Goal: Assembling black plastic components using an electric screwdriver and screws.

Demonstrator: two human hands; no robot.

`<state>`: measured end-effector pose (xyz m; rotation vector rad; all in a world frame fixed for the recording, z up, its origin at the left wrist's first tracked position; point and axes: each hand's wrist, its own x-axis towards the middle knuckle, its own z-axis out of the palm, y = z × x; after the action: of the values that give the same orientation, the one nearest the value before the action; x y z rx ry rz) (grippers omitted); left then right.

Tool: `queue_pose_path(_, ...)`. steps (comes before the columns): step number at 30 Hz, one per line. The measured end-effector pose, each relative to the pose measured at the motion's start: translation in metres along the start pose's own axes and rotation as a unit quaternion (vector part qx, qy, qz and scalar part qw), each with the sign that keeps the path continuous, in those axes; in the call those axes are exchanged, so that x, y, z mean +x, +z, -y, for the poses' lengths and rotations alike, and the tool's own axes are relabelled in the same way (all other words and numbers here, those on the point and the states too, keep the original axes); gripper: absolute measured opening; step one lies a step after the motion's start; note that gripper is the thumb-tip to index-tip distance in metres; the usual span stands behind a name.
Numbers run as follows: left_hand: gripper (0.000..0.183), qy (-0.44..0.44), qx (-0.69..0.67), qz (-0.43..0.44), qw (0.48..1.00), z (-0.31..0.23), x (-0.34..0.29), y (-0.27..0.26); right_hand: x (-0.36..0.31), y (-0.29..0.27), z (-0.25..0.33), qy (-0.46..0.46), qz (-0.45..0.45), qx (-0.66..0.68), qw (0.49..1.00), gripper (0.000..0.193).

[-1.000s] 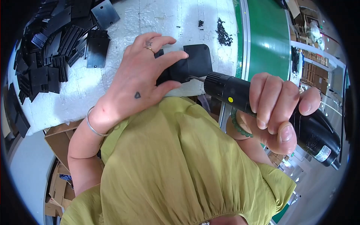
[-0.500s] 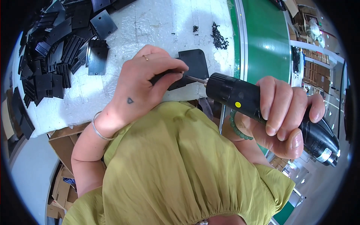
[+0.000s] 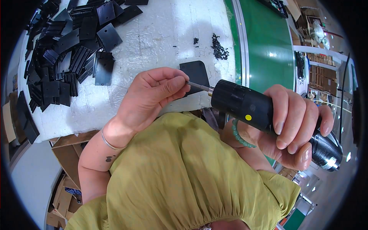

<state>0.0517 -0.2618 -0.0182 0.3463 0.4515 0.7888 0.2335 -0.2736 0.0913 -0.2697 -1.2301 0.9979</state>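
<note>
Wrapped around the body of a black electric screwdriver (image 3: 239,102), my right hand (image 3: 293,120) holds it with the nose pointing left. Its thin metal bit (image 3: 199,86) runs to the fingertips of my left hand (image 3: 147,96). Thumb and fingers of that hand are closed in a pinch at the bit's tip; whatever lies between them is hidden. Behind the bit, a black plate with rounded corners (image 3: 196,71) lies flat on the white-covered table, partly covered by my left fingers.
A large heap of black plates (image 3: 88,30) covers the table's left side. Beyond the single plate lie a pile of small black screws (image 3: 219,48) and a smaller cluster of screws (image 3: 196,41). A green surface (image 3: 268,46) runs along the right. Cardboard boxes (image 3: 69,157) stand below the table edge.
My left hand has rotated, and its thumb now shows along the pinch. A dark piece seen in that hand before is no longer visible. The screwdriver has dipped slightly, its bit now at my fingertips.
</note>
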Motion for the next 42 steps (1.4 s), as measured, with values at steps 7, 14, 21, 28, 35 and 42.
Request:
queue_pose_path(7, 0.019, -0.041, 0.015, 0.016, 0.999, -0.002, -0.002, 0.004, -0.002, 0.005, -0.003, -0.049, 0.014, 0.011, 0.999, 0.026)
queue_pose_path(14, 0.053, -0.159, -0.077, 0.059, 0.982, -0.013, -0.009, 0.012, -0.003, 0.009, -0.001, -0.037, -0.018, -0.029, 0.999, 0.028)
queue_pose_path(21, 0.048, 0.107, 0.516, -0.099, 0.844, -0.032, -0.011, -0.003, -0.017, -0.003, 0.0, 0.102, 0.067, -0.117, 0.986, 0.031)
queue_pose_path(28, 0.044, 0.348, 0.749, -0.06, 0.562, -0.017, 0.022, -0.016, -0.034, -0.001, -0.011, 0.15, 0.072, -0.141, 0.976, 0.03)
queue_pose_path(35, 0.045, 0.244, 0.762, -0.043, 0.598, -0.012, 0.02, -0.017, -0.03, -0.004, -0.008, 0.205, 0.139, -0.149, 0.957, 0.03)
queue_pose_path(42, 0.037, 0.24, 0.755, -0.037, 0.609, -0.01, 0.019, -0.019, -0.014, 0.003, -0.013, 0.243, 0.211, -0.143, 0.936, 0.028)
